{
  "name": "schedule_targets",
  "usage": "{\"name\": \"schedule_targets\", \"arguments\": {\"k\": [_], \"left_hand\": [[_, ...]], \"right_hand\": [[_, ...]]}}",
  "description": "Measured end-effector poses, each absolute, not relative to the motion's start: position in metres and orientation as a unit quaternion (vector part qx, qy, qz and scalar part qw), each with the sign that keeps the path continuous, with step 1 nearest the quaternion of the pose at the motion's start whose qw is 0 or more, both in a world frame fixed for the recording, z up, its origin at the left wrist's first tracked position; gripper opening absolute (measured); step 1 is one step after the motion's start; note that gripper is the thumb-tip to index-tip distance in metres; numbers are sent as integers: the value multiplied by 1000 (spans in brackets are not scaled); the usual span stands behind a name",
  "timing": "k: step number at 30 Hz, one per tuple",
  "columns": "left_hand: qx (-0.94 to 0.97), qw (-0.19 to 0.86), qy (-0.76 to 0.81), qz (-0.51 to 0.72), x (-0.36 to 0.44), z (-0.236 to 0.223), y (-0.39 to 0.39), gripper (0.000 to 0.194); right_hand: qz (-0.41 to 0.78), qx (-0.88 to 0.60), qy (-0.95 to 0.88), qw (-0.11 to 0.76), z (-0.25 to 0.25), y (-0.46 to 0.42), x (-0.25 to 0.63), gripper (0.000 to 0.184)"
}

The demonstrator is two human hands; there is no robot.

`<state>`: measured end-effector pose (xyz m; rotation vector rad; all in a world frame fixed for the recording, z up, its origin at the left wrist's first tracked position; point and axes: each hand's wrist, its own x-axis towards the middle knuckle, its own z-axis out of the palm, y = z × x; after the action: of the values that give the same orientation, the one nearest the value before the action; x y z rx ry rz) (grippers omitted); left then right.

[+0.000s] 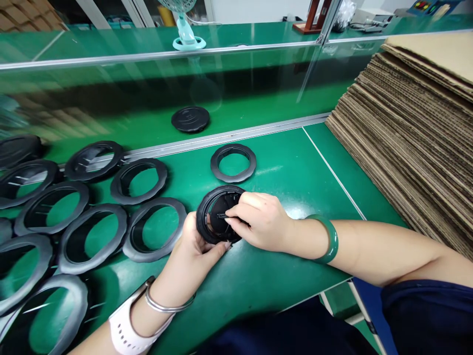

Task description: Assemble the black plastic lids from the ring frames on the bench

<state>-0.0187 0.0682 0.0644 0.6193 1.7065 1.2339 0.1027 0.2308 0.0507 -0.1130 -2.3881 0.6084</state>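
A round black plastic ring with an inner disc (214,217) is tilted up off the green table, near its front edge. My left hand (195,246) grips the ring's lower rim from below. My right hand (258,219) lies over the ring's right side, its fingertips pinching a small black part at the disc's centre. One loose black ring (233,162) lies flat just behind them.
Several black rings (96,236) overlap in rows at the left. A black disc (190,119) rests on the conveyor belt behind a metal rail (229,138). A tall stack of cardboard sheets (414,128) fills the right. A small fan (186,29) stands at the back.
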Motion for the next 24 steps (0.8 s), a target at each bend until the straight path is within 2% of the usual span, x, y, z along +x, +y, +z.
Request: {"name": "schedule_targets", "arguments": {"k": [9,24], "left_hand": [[251,456,706,481,-20,62,68,60],[258,435,716,481,-18,65,70,66]], "right_hand": [[209,-23,-903,374,52,231,101,24],[244,-17,-911,332,48,234,98,26]]}}
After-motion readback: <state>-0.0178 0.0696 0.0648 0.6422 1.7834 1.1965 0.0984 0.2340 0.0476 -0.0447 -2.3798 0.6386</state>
